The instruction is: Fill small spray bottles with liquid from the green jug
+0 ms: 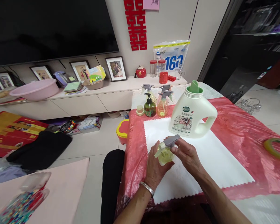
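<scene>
My left hand (pixel 154 166) is wrapped round the body of a clear spray bottle (pixel 165 157) with pale yellow contents, above the white mat (pixel 214 165). My right hand (pixel 188 154) pinches the bottle's grey trigger head (pixel 170 142), which sits at the neck; whether it is screwed tight I cannot tell. Just beyond stands a big pale-green detergent jug (pixel 183 119), its cap off and a green spout showing. Behind the mat are a green pump bottle (pixel 150 109), an amber spray bottle (pixel 162 109) and other trigger sprayers. A pale cap (pixel 140 110) lies beside the pump bottle.
Red plastic sheeting (pixel 238 124) covers the table. A roll of tape (pixel 277 149) lies at its right. Behind, a low cabinet (pixel 121 85) carries jars, framed photos and a pink basin (pixel 35 89). A yellow-topped stool (pixel 122 129) stands left of the table.
</scene>
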The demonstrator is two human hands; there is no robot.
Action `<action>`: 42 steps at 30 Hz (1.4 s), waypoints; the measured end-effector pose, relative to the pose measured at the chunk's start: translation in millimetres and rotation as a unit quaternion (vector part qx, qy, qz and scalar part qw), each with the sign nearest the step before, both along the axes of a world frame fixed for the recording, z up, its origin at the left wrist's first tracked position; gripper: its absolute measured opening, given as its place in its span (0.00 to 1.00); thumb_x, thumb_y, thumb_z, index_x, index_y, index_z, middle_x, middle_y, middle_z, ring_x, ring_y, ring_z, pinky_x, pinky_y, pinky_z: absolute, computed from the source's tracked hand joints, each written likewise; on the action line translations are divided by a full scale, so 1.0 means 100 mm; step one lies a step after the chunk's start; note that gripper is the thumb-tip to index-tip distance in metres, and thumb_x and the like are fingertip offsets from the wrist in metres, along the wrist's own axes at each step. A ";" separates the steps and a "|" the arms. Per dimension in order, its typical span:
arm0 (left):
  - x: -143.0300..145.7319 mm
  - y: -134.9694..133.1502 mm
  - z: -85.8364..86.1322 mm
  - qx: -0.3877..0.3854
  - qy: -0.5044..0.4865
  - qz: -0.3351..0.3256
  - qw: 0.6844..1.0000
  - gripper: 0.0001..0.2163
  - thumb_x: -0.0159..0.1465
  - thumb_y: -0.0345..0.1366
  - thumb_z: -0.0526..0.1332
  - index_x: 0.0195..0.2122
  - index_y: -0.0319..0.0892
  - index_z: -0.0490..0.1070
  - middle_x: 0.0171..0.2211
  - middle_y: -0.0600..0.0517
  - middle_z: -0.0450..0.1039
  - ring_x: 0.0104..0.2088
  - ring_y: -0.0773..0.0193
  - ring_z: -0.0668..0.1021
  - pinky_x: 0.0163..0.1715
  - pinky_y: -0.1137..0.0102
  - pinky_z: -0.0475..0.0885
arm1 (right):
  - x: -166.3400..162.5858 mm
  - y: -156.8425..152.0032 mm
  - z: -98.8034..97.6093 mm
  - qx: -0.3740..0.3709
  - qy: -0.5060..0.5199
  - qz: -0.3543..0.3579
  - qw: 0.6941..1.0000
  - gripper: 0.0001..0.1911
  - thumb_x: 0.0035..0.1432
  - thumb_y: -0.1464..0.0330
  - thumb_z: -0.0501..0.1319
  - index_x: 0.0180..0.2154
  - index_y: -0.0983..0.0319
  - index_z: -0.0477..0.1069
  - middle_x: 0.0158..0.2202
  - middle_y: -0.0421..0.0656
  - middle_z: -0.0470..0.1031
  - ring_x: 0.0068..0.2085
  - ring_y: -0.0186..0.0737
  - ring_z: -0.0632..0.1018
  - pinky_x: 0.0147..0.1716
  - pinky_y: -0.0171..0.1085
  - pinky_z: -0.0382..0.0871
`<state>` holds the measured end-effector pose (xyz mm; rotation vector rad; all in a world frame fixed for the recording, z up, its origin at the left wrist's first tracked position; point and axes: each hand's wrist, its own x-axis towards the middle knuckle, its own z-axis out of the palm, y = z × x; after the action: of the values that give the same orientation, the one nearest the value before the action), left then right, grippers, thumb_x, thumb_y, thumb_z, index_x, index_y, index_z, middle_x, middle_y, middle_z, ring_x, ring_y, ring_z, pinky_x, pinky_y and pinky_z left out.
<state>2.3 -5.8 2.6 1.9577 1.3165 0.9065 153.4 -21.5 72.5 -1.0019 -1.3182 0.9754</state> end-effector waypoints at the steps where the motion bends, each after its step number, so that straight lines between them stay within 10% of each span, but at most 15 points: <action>1: 0.00 0.00 0.00 0.001 0.000 0.002 1.000 0.42 0.52 0.46 0.73 0.65 0.40 0.59 0.59 0.37 0.71 0.59 0.42 0.74 0.58 0.48 0.71 | 0.00 0.00 -0.01 -0.002 -0.004 0.002 1.000 0.11 0.65 0.62 0.63 0.47 0.56 0.76 0.48 0.42 0.74 0.48 0.37 0.75 0.47 0.33 0.70; 21: 0.01 -0.01 0.09 -0.049 -0.033 -0.019 0.998 0.29 0.55 0.49 0.71 0.54 0.41 0.70 0.52 0.41 0.77 0.54 0.42 0.77 0.54 0.49 0.73 | -0.05 -0.02 -0.10 0.000 -0.114 -0.031 0.993 0.12 0.68 0.61 0.58 0.49 0.58 0.74 0.47 0.43 0.73 0.46 0.38 0.74 0.46 0.33 0.68; 27: 0.01 -0.02 0.21 -0.024 -0.036 -0.043 0.998 0.30 0.56 0.40 0.69 0.61 0.43 0.66 0.56 0.41 0.74 0.57 0.43 0.75 0.56 0.50 0.72 | -0.07 -0.03 -0.16 0.014 -0.125 -0.048 0.991 0.14 0.69 0.61 0.57 0.52 0.57 0.72 0.51 0.42 0.73 0.50 0.39 0.74 0.48 0.33 0.69; 36: -0.08 -0.40 -0.11 0.028 0.028 0.056 0.998 0.32 0.62 0.29 0.56 0.69 0.42 0.53 0.68 0.39 0.60 0.67 0.43 0.66 0.62 0.46 0.68 | -0.12 -0.01 -0.19 0.042 -0.133 -0.077 0.987 0.14 0.67 0.60 0.59 0.50 0.58 0.72 0.48 0.42 0.75 0.47 0.36 0.76 0.45 0.30 0.71; 42: 0.02 -0.42 0.10 0.100 -0.036 0.053 0.993 0.29 0.65 0.28 0.51 0.69 0.45 0.55 0.67 0.45 0.63 0.66 0.49 0.67 0.64 0.53 0.69 | -0.14 0.02 -0.30 0.052 -0.102 -0.097 0.989 0.16 0.64 0.58 0.61 0.48 0.60 0.73 0.48 0.47 0.75 0.47 0.41 0.77 0.45 0.34 0.75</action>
<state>4.0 -48.1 12.9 1.9984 1.3438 1.1903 139.0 -19.7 43.0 -1.1482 -1.3937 0.6636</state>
